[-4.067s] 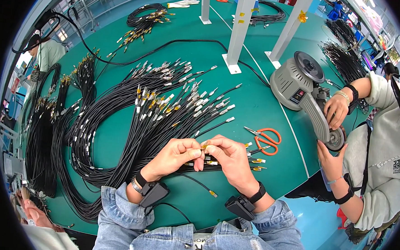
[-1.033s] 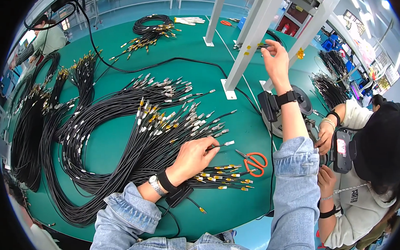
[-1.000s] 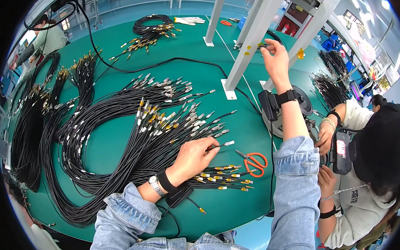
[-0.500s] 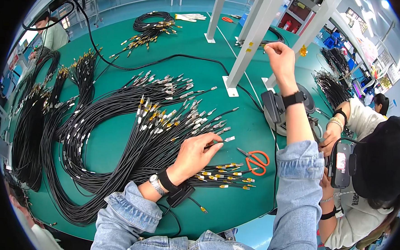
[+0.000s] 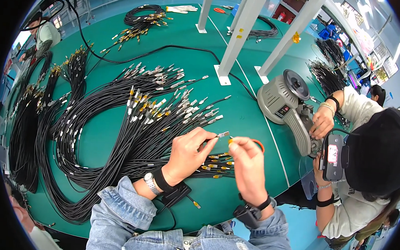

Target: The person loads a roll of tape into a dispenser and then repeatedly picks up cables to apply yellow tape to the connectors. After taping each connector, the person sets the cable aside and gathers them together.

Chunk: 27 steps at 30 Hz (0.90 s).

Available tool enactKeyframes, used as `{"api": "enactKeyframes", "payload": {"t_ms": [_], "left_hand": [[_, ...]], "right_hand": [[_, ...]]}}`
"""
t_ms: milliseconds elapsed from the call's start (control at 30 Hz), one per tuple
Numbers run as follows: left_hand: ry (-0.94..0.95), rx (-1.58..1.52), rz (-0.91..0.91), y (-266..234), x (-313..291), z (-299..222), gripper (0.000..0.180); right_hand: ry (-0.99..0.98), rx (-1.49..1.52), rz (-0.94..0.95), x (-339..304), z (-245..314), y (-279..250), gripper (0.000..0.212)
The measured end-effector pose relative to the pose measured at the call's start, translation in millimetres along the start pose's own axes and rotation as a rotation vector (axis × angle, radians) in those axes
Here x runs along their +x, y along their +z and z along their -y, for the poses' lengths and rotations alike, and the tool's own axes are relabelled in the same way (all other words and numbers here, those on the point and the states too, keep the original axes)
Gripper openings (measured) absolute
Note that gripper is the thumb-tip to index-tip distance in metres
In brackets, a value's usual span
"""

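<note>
My left hand (image 5: pixel 187 151) is closed in a pinch on a black cable, whose end carries a pale tag (image 5: pixel 223 134). Close to that end, the fingertips of my right hand (image 5: pixel 248 168) are pressed together on a small yellow piece (image 5: pixel 230 141). It looks like a bit of tape or a label. Under and left of my left hand lies a big curved bundle of black cables (image 5: pixel 116 166), with white and yellow tags at its ends. More yellow-tagged cable ends (image 5: pixel 216 165) stick out beneath my hands. My right hand mostly hides orange-handled scissors (image 5: pixel 258 145).
Grey posts (image 5: pixel 235 45) stand on the green table (image 5: pixel 201 109); yellow tape (image 5: pixel 296 37) sticks to one. A grey machine (image 5: pixel 278 99) stands at the right, where a co-worker in a black cap (image 5: pixel 374 157) works. Coiled cables (image 5: pixel 144 15) and a white glove (image 5: pixel 182 9) lie far off.
My right hand has come down from beside the posts to the cable end, with the yellow piece in its fingertips. The left hand keeps its hold. The machine shows fully now.
</note>
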State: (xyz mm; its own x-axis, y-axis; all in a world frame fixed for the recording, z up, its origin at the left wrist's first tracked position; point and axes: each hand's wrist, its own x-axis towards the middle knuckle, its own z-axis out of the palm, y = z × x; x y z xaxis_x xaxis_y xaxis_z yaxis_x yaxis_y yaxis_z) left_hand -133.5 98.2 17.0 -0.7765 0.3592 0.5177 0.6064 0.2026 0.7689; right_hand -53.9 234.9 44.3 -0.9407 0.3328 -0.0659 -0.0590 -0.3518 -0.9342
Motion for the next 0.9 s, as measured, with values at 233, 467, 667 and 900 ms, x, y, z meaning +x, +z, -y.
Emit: {"api": "enactKeyframes", "payload": {"t_ms": [233, 467, 667, 900], "left_hand": [[0.218, 0.154, 0.011, 3.9, -8.9, 1.3, 0.013], [0.269, 0.175, 0.004, 6.6, -9.0, 2.2, 0.019], [0.257, 0.187, 0.013, 6.6, -8.8, 1.3, 0.024], [0.25, 0.207, 0.019, 6.3, -9.6, 1.3, 0.022]], "right_hand": [[-0.019, 0.129, -0.118, -15.8, -29.3, 4.1, 0.009], [-0.071, 0.11, -0.148, -9.6, -35.1, 6.6, 0.008], [-0.05, 0.117, -0.167, -7.2, -36.9, 5.2, 0.007], [-0.043, 0.1, -0.181, -6.6, -37.4, 5.0, 0.006]]}}
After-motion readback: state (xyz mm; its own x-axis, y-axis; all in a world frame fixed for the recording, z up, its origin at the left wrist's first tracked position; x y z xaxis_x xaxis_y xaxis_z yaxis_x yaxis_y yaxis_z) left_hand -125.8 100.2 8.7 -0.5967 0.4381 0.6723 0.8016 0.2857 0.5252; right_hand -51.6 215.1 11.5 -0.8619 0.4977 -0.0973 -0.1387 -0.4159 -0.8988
